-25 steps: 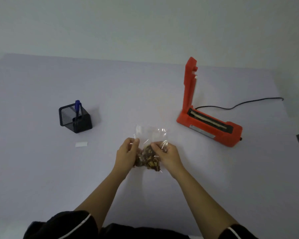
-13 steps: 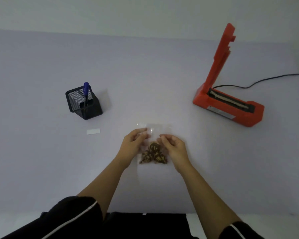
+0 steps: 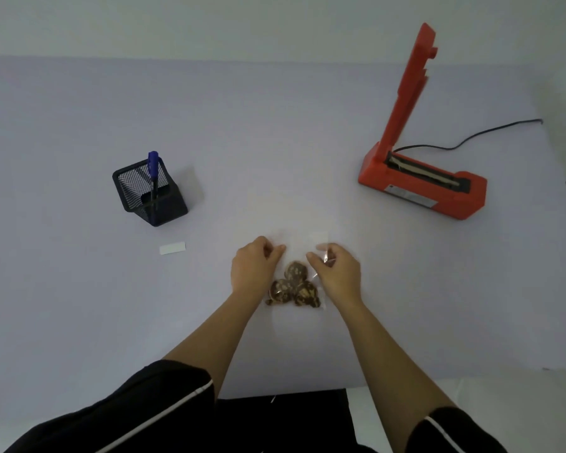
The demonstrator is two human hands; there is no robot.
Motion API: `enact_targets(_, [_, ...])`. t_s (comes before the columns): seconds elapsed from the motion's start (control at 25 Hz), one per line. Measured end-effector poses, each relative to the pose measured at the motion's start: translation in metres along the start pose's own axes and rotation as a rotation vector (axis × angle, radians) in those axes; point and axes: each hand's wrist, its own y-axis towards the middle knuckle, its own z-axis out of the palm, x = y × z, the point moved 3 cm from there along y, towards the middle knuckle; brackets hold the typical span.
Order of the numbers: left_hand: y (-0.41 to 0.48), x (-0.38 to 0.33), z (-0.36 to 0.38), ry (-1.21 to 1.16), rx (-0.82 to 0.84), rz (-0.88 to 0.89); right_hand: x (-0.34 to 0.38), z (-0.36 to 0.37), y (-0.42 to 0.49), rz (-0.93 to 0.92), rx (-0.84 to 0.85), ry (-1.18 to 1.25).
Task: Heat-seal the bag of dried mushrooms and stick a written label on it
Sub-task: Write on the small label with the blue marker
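**Head view: the bag lies lengthwise between both hands**

The clear bag (image 3: 298,246) lies flat on the table (image 3: 79,289), straight before the person. Its long axis runs away from the person: the mushrooms (image 3: 293,289) sit at the near end, the empty top points far. A white label (image 3: 172,248) lies to the left, near a mesh pen holder (image 3: 151,194) with a blue pen (image 3: 153,165). The red heat sealer (image 3: 422,184) stands far right (arm raised). The left hand (image 3: 254,268) and the right hand (image 3: 337,273), fingers curled, each pinch one side edge of the bag.

Clear bag of dried mushrooms (image 3: 295,289) flat at centre; red heat sealer (image 3: 422,188), arm upright, right; white label (image 3: 172,248) left.
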Motion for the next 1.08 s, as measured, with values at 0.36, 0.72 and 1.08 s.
enact_targets(0.36, [0.007,-0.012,-0.071,0.07,-0.195,0.28,0.05,-0.033,0.021,-0.239,-0.099,-0.244])
enact_targets(0.72, [0.047,0.024,-0.212,0.039,-0.471,0.143,0.195,0.033,0.028,-0.554,0.089,-0.133])
enact_targets(1.08, [0.064,0.059,-0.196,-0.312,-0.155,-0.24,0.256,0.167,0.034,-0.579,0.434,-0.397])
